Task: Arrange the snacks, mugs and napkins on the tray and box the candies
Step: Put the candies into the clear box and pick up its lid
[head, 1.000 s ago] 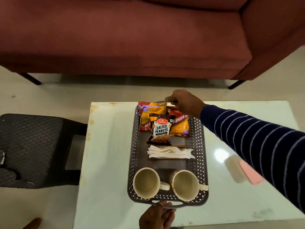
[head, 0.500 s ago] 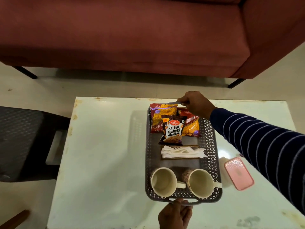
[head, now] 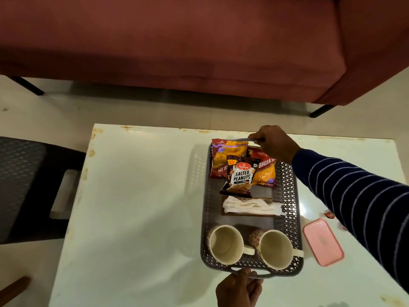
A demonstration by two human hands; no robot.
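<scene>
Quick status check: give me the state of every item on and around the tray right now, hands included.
Tray: on the table, held at both end handles.
Left hand: gripping the near handle.
Right hand: gripping the far handle.
Left mug: upright, empty.
Right mug: upright, empty.
Napkins: stacked mid-tray.
Peanut packet: sealed, lying over the two snack packets.
Pink box: lid on, on the table beside the tray.

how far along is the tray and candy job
Done: three snack packets, napkins and two mugs sit on the tray. In hand: the left hand and right hand grip the tray's end handles. Left: boxing candies; the pink box lies closed beside the tray.
</scene>
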